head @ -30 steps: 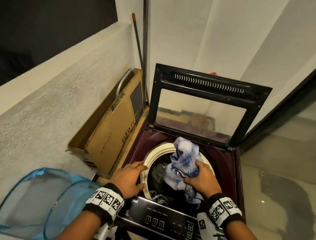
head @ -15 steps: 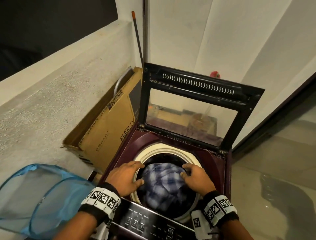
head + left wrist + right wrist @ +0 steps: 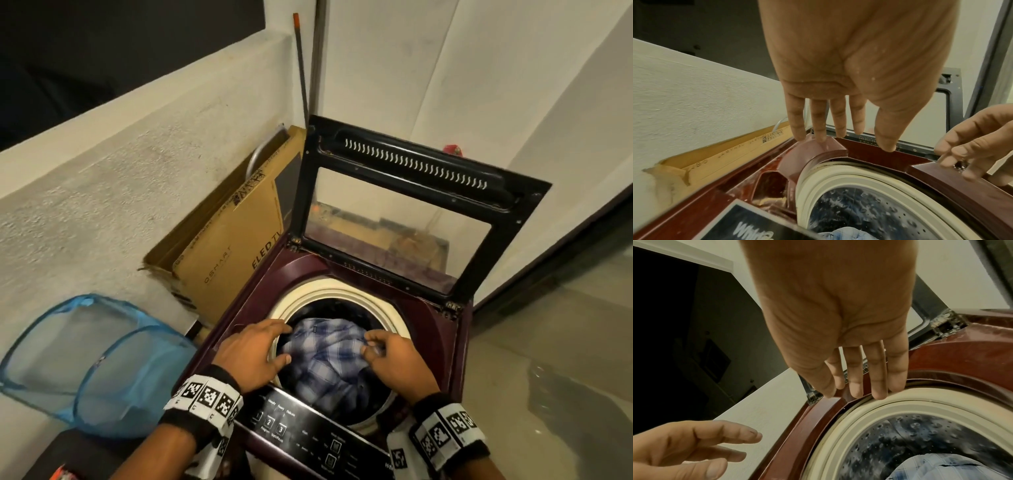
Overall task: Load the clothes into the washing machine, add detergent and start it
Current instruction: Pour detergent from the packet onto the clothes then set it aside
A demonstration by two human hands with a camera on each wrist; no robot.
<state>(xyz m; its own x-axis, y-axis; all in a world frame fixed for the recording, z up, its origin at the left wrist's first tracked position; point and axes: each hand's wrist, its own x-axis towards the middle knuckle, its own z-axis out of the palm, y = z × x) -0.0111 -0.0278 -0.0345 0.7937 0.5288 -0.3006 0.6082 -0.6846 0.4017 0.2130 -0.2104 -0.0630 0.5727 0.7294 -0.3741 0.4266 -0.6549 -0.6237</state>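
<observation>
A maroon top-loading washing machine (image 3: pixel 236 329) stands with its glass lid (image 3: pixel 411 164) raised. A blue plaid shirt (image 3: pixel 325 363) lies on top of darker clothes inside the drum, ringed by a cream rim (image 3: pixel 342 294). My left hand (image 3: pixel 253 353) hovers over the rim's left side, fingers straight, holding nothing (image 3: pixel 851 141). My right hand (image 3: pixel 390 356) hangs over the right side just above the shirt, fingers loose and empty (image 3: pixel 855 392). The shirt (image 3: pixel 941 467) shows low in the perforated drum. No detergent is in view.
The black control panel (image 3: pixel 308 435) runs along the machine's near edge. A blue mesh laundry basket (image 3: pixel 96 370) stands on the left floor. A cardboard TV box (image 3: pixel 233 246) leans between the machine and the low wall. Wet floor lies to the right.
A second ago my right hand held the plaid shirt bunched above the drum. The shirt now lies spread inside, and both hands have let go and lifted off it.
</observation>
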